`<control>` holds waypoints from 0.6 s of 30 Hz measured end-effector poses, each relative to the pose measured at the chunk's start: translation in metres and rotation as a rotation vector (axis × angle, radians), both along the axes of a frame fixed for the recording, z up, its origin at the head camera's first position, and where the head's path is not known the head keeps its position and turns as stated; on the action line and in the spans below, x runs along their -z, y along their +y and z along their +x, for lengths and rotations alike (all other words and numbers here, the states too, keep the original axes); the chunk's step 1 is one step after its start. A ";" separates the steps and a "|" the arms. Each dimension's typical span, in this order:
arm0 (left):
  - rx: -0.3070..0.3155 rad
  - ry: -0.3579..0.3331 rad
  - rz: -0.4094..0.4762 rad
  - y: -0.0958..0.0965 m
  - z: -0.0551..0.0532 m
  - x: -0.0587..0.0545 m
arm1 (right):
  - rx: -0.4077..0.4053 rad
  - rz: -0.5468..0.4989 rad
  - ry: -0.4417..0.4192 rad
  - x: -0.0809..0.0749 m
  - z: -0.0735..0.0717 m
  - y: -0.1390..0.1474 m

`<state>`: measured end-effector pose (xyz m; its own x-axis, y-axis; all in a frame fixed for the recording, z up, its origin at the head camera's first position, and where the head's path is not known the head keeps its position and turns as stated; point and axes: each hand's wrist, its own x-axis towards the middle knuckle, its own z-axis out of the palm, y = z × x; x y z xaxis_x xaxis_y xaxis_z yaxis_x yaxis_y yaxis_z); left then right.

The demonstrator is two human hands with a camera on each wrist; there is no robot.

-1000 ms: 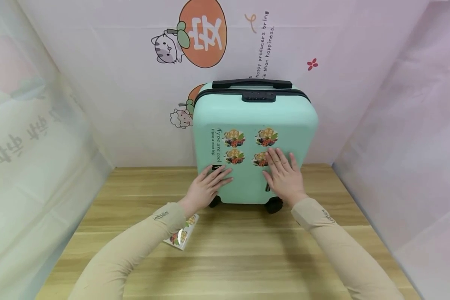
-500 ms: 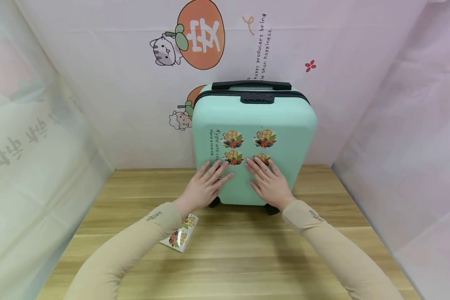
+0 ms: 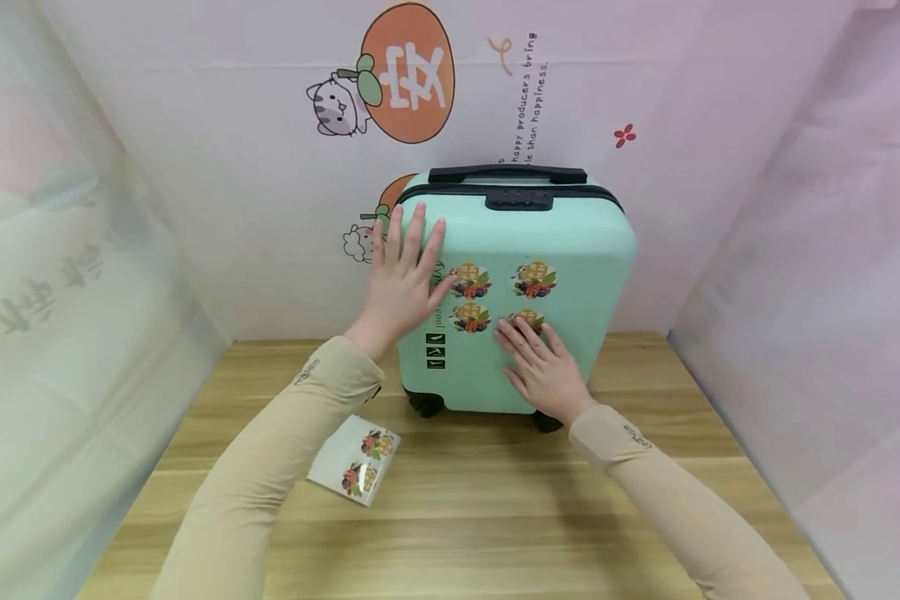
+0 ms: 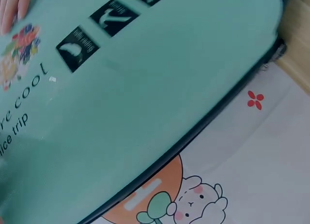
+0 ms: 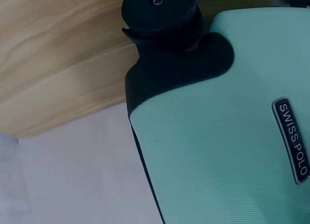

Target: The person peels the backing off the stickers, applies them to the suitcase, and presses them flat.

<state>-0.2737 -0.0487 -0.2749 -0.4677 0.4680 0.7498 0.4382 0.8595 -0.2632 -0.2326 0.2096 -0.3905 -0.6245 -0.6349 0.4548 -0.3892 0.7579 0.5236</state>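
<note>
A mint-green suitcase (image 3: pixel 480 375) stands upright on the wooden table, its black handle on top. Several round fruit-pattern stickers lie on its front: upper left (image 3: pixel 470 282), upper right (image 3: pixel 534 280), lower left (image 3: pixel 470 318) and lower right (image 3: pixel 531 323). My left hand (image 3: pixel 397 292) is at the case's upper left, fingers straight and spread, hiding part of the printed lettering. With extended fingers, my right hand (image 3: pixel 546 372) rests over the lower right sticker and covers part of it. Fingers (image 4: pixel 14 8) of the right hand show at the left wrist view's corner.
A white sheet (image 3: pixel 333 458) with fruit stickers lies on the table (image 3: pixel 465 517), partly under the left forearm. Black wheels (image 5: pixel 162 15) support the case. Printed white cloth (image 3: pixel 232 208) hangs behind it and along both sides.
My left hand has moved up from the case's lower left to its upper left, uncovering black icons and more sheet. My right hand shifted left and slightly down, then stayed nearly still.
</note>
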 end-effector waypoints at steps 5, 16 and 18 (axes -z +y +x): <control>0.085 -0.012 0.076 0.008 -0.009 -0.007 | -0.069 0.008 0.027 0.002 -0.005 0.000; 0.241 0.019 0.212 0.006 -0.019 0.000 | -0.078 -0.016 0.103 0.000 -0.019 0.009; 0.261 0.026 0.232 0.006 -0.020 0.002 | -0.047 -0.014 0.111 -0.001 -0.018 0.011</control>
<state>-0.2934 -0.0425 -0.2768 -0.3337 0.3847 0.8606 0.6469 0.7575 -0.0879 -0.2501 0.2207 -0.3890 -0.5398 -0.6549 0.5289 -0.3644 0.7481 0.5546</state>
